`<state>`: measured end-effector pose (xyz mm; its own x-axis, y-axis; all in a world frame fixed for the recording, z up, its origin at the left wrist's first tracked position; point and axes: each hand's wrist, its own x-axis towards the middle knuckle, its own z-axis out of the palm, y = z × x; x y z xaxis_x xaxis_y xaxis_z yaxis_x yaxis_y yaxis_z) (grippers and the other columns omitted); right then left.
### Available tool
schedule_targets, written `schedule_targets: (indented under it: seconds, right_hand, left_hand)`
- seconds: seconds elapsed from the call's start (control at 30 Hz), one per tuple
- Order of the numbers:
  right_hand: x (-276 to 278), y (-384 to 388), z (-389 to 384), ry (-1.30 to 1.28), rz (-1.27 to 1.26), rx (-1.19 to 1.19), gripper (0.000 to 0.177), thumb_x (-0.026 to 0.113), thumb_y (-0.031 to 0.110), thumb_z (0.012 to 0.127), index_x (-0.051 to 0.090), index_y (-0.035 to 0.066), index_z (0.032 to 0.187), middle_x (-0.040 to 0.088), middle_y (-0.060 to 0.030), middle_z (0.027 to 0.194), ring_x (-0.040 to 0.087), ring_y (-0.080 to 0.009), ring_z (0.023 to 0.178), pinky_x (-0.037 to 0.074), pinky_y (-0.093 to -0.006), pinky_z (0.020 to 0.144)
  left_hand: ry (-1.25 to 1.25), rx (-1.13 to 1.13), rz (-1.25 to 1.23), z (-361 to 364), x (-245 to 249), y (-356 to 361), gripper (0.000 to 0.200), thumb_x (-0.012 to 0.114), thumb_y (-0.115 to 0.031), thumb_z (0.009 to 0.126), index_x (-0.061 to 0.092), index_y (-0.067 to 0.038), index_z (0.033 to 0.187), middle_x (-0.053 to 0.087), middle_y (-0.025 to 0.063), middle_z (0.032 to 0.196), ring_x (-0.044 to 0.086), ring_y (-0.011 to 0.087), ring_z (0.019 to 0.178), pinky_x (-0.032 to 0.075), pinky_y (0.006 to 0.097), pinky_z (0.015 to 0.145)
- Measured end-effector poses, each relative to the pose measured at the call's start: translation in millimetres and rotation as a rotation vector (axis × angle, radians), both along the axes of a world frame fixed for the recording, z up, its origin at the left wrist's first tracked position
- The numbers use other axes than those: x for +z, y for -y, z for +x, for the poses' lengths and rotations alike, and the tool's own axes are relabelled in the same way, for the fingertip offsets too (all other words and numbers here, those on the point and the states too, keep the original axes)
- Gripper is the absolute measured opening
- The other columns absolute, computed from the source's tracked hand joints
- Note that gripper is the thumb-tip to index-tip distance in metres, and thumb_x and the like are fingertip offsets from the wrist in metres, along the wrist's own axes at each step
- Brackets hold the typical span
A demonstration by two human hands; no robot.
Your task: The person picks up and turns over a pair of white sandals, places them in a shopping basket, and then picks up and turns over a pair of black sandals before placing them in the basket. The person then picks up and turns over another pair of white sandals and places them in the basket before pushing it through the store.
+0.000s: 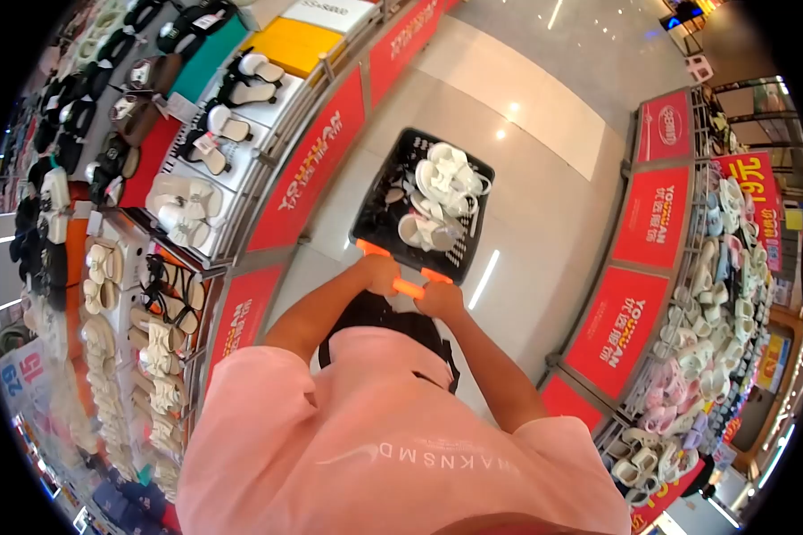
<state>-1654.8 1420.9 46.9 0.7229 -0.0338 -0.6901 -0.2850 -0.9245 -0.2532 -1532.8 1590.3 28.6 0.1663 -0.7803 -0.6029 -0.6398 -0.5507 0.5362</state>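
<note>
Both of my hands are wrapped round the orange handle (409, 288) of a black shopping cart (375, 218) in front of me. My left hand (379, 273) grips the handle's left part, my right hand (441, 299) its right part. Several white shoes (446, 174), which look like sandals or clogs, lie heaped in the cart, mostly toward its right side. Dark items or the dark basket floor show at the cart's left; I cannot make out which.
On the left, a display rack carries white sandals (250, 89), black strappy sandals (174, 294) and beige shoes (103, 276). Red printed panels (308, 169) edge it. Along the right stands another rack with red panels (629, 316) and pale clogs (714, 303). A tiled aisle (509, 98) runs ahead between them.
</note>
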Motion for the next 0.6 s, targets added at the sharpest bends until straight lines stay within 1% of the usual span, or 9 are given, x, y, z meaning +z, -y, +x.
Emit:
schedule_targets:
  seconds: [0.03,0.07,0.17,0.27,0.37,0.4,0.5,0.6]
  right_hand:
    - [4,3,8,-0.001,-0.004,0.019,0.035,0.058,0.04,0.079,0.073,0.011,0.092,0.072,-0.0134,0.092,0.07,-0.0317,0.088,0.055,-0.0436,0.077]
    - [3,6,12,0.019,-0.008,0.023,0.034,0.057,0.039,0.08,0.073,0.011,0.091,0.073,-0.0125,0.089,0.07,-0.0317,0.085,0.055,-0.0439,0.075]
    - [5,14,27,0.047,-0.001,0.007,0.035,0.057,0.041,0.081,0.072,0.011,0.091,0.072,-0.0114,0.087,0.07,-0.0311,0.083,0.055,-0.0438,0.072]
    - [0,21,41,0.101,0.0,-0.038,0.036,0.058,0.042,0.08,0.072,0.011,0.091,0.072,-0.0108,0.086,0.07,-0.0313,0.081,0.055,-0.0433,0.072]
    - [0,34,55,0.076,0.029,-0.043,0.036,0.059,0.042,0.079,0.072,0.011,0.09,0.072,-0.011,0.086,0.07,-0.0314,0.08,0.055,-0.0435,0.071]
    - [1,38,60,0.086,0.022,-0.039,0.036,0.061,0.042,0.077,0.073,0.01,0.089,0.072,-0.0109,0.085,0.07,-0.0322,0.078,0.055,-0.0436,0.071]
    - [0,52,79,0.031,0.078,-0.042,0.033,0.062,0.041,0.077,0.073,0.011,0.086,0.072,-0.0116,0.085,0.07,-0.0316,0.081,0.055,-0.0451,0.07]
    - [1,67,93,-0.089,0.133,-0.034,0.038,0.064,0.043,0.077,0.071,0.012,0.096,0.072,-0.0123,0.093,0.068,-0.0314,0.089,0.054,-0.0433,0.075]
  left_hand:
    - [-0.009,0.002,0.024,9,4,4,0.028,0.065,-0.032,0.067,0.075,-0.01,0.08,0.071,0.0155,0.082,0.068,0.0354,0.08,0.055,0.0469,0.07]
    - [-0.016,0.005,-0.011,16,5,6,0.028,0.064,-0.032,0.067,0.074,-0.01,0.08,0.071,0.0149,0.083,0.068,0.0352,0.08,0.055,0.0467,0.069]
    - [0.009,0.028,-0.007,33,10,15,0.026,0.066,-0.032,0.068,0.074,-0.011,0.08,0.071,0.0136,0.083,0.068,0.0341,0.081,0.054,0.0456,0.07]
    - [0.012,0.034,-0.027,49,6,22,0.024,0.067,-0.033,0.068,0.072,-0.012,0.078,0.07,0.0135,0.08,0.067,0.0359,0.08,0.052,0.0465,0.072]
    - [0.02,0.066,-0.069,60,-4,30,0.025,0.068,-0.034,0.067,0.071,-0.012,0.078,0.068,0.0131,0.078,0.066,0.0356,0.079,0.052,0.0462,0.071]
    - [0.026,0.055,-0.054,66,1,36,0.026,0.069,-0.035,0.067,0.072,-0.012,0.079,0.069,0.0126,0.08,0.066,0.0347,0.08,0.053,0.0457,0.072]
    - [0.014,0.029,0.023,80,11,48,0.029,0.071,-0.037,0.067,0.072,-0.014,0.083,0.07,0.0118,0.083,0.067,0.0329,0.083,0.053,0.0446,0.073]
    - [0.01,0.064,0.084,96,18,63,0.03,0.072,-0.038,0.066,0.072,-0.013,0.083,0.069,0.012,0.082,0.067,0.033,0.083,0.053,0.0447,0.074]
